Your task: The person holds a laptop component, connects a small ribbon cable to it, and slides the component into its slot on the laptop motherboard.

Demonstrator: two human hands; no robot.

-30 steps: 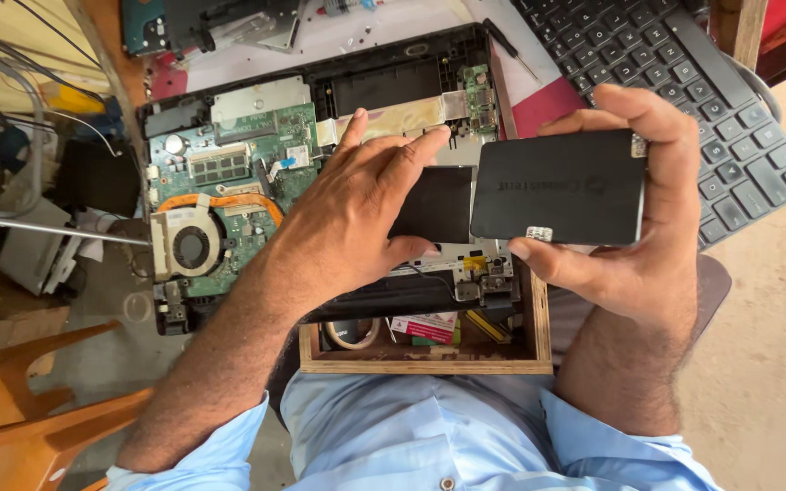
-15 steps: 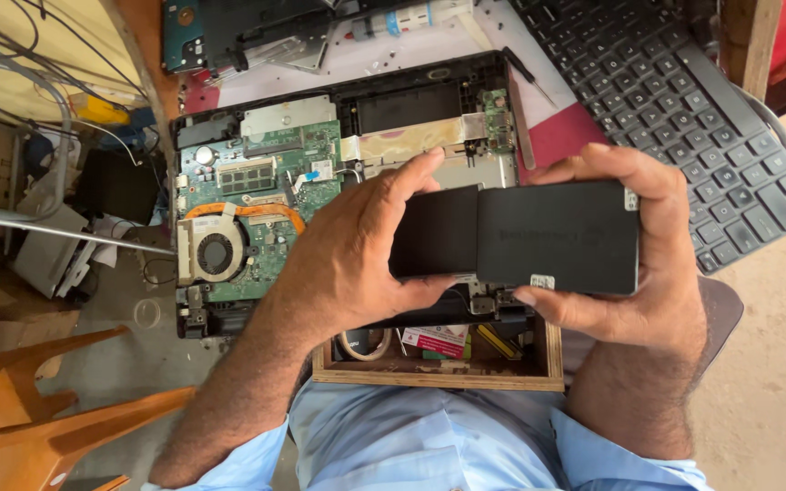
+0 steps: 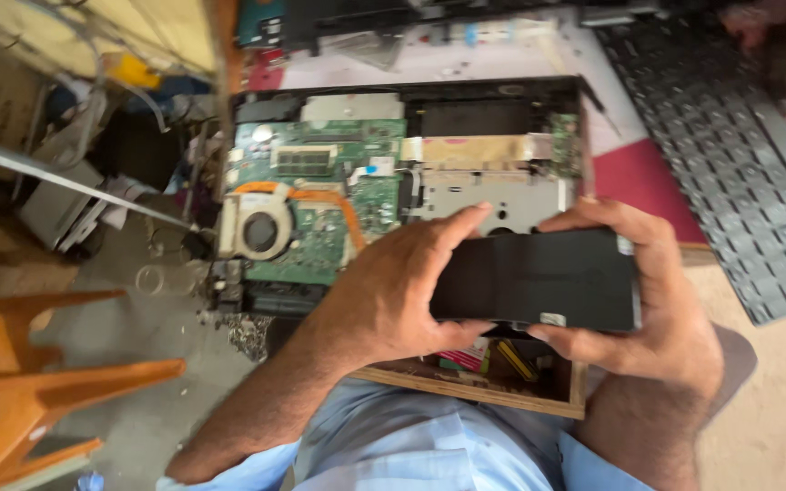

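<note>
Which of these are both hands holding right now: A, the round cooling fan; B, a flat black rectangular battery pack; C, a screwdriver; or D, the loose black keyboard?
B: the left hand and right hand grip the two ends of the flat black battery pack, held above the opened laptop; the cooling fan sits untouched in the board, and the keyboard lies off to the right.

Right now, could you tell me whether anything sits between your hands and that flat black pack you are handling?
Nothing visible does: the left hand and right hand grip the black pack directly at its ends, above the opened laptop.
</note>
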